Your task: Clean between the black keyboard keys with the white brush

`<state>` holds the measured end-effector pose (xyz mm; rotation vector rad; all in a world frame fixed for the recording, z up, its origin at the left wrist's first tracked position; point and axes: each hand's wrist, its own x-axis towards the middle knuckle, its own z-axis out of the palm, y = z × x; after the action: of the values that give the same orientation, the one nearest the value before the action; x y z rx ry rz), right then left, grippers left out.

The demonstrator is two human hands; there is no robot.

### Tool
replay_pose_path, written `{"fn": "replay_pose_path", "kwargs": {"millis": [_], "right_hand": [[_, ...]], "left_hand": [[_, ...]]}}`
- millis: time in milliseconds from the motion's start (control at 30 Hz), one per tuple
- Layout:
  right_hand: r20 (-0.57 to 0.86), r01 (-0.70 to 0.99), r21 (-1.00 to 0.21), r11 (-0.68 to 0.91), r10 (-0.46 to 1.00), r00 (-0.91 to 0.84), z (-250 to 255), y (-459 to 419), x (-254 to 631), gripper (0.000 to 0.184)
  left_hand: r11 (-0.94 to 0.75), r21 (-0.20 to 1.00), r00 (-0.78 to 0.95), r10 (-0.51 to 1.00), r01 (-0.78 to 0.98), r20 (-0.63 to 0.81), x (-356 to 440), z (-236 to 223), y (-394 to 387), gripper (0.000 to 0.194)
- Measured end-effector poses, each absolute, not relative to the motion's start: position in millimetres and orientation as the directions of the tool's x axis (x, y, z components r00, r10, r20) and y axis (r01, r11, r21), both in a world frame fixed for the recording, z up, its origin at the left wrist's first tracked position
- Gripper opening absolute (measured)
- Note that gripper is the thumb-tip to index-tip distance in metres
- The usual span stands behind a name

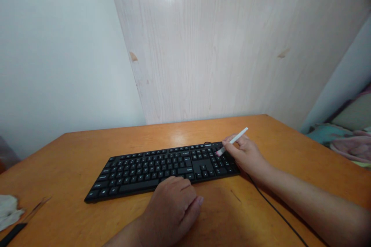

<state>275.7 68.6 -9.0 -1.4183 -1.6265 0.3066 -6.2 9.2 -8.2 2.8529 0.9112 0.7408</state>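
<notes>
Item: black computer keyboard (162, 171), lying on an orange wooden desk (179, 133). Right hand (243, 155): pinches a white stick (235, 140) (pen or brush, cannot tell), its pink tip at the upper right keys. Left hand (171, 211): curled, resting against the keyboard's lower edge. Black cable (275, 210): runs down the desk, lower right of frame. Lower left of frame: white cloth (8, 211), black-handled tool (11, 234).

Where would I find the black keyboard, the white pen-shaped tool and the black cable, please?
Black keyboard (150, 171), head view, on the letter keys.
White pen-shaped tool (240, 134), head view, on the upper shaft.
Black cable (275, 209), head view, on the stretch across the table.
</notes>
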Motion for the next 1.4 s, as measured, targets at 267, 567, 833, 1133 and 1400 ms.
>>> {"fn": "replay_pose_path", "kwargs": {"millis": [267,567,833,1133,1400], "right_hand": [[0.463,0.617,-0.707,0.346,0.886,0.032,-5.4,65.2,271.6,0.029],[0.453,0.632,-0.712,0.306,0.888,0.08,-4.2,64.5,273.7,0.034],[0.455,0.646,-0.705,0.292,0.885,0.096,-3.8,65.4,274.0,0.035],[0.453,0.707,-0.668,0.231,0.881,0.139,-6.5,71.9,282.7,0.034],[0.43,0.616,-0.742,0.266,0.893,0.133,-5.8,69.3,278.9,0.035]], "left_hand": [[-0.824,0.199,0.712,0.56,0.53,0.424,-5.7,-8.5,9.8,0.025],[-0.825,0.192,0.716,0.559,0.532,0.418,-6.4,-8.0,8.3,0.025],[-0.83,0.188,0.714,0.55,0.525,0.434,-5.3,-6.7,8.1,0.025],[-0.824,0.193,0.713,0.56,0.533,0.421,-6.6,-9.1,8.3,0.025],[-0.823,0.188,0.717,0.561,0.536,0.414,-7.2,-10.8,8.2,0.024]]}}
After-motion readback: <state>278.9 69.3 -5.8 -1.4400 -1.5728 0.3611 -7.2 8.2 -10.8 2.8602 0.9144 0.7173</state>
